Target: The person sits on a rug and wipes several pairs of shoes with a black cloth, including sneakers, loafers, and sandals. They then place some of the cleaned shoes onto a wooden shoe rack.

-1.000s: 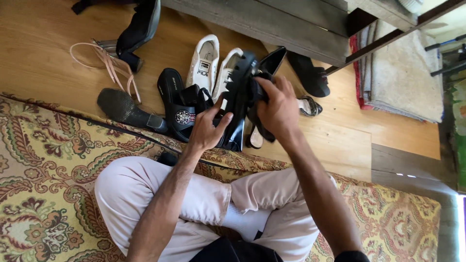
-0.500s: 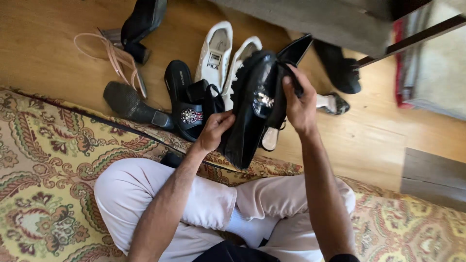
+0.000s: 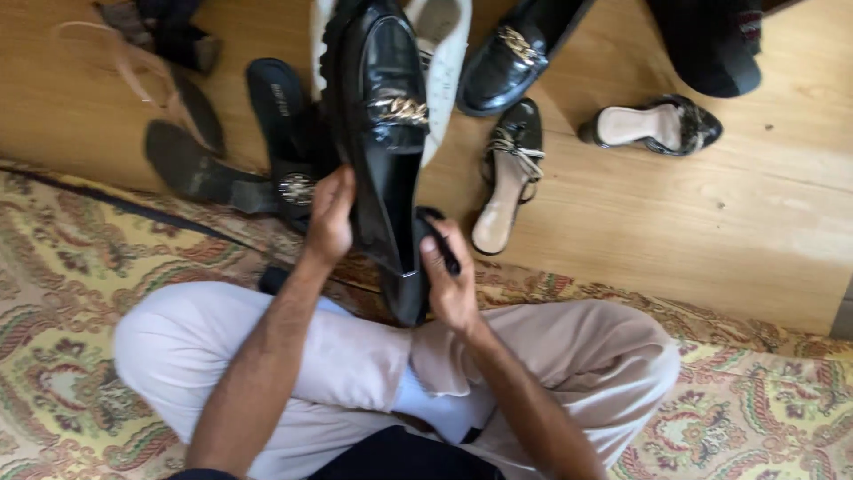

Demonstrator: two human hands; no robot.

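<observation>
Both forearms reach forward over crossed legs — left hand [image 3: 330, 218] curled in a grip, right hand [image 3: 449, 280] clasping, fingers bent.

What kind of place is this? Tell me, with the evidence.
Likely a room in a home: a patterned rug on a wooden floor, loose shoes scattered about, and both hands on a black loafer.

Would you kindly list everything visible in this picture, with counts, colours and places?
loafer with gold chain: one, glossy black, held in both hands
matching loafer: one, black, floor at top
strappy sandals: two, dark with beige insoles, floor at right
slide sandal: one, black, floor left of the held loafer
white sneaker: at least one, behind the held loafer
rug: one, paisley, under the person
left hand: loafer's side
right hand: loafer's heel
</observation>
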